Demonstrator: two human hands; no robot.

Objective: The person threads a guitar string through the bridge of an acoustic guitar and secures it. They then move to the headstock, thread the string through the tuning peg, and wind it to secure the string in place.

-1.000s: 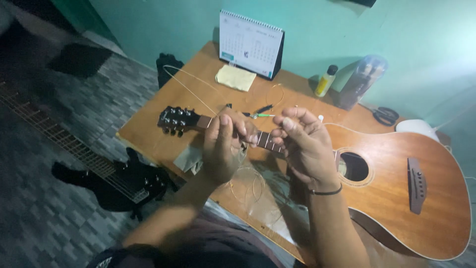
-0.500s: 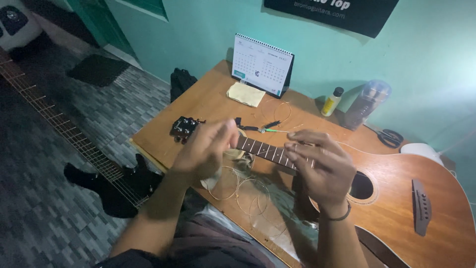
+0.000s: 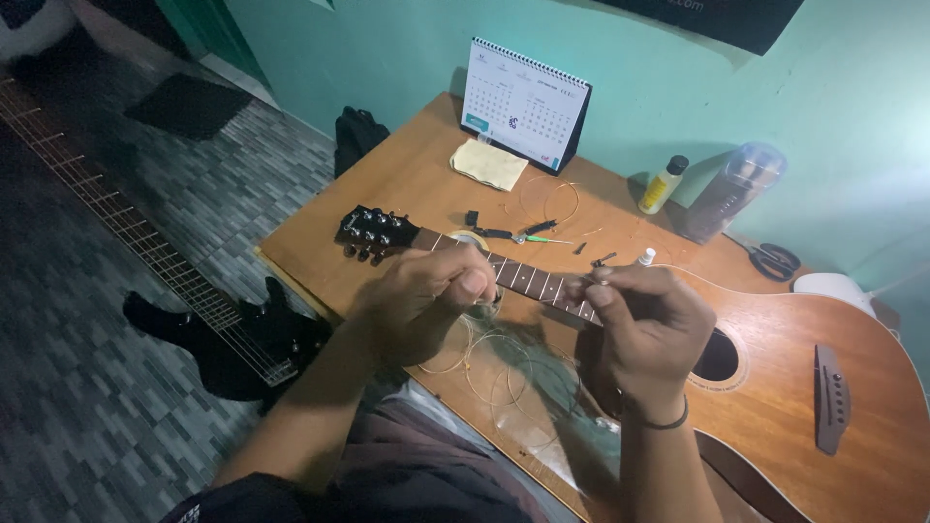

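the acoustic guitar lies across the worktop, its neck passing under both hands. left hand is curled shut over the neck; right hand pinches a thin string just beside it. loose string coils lie below them.

Bare wood lies open on the table between the yellow cloth and the guitar headstock. Behind the neck, small tools clutter the way (a loose wire coil too). Calendar, yellow bottle and clear jar block the wall side.
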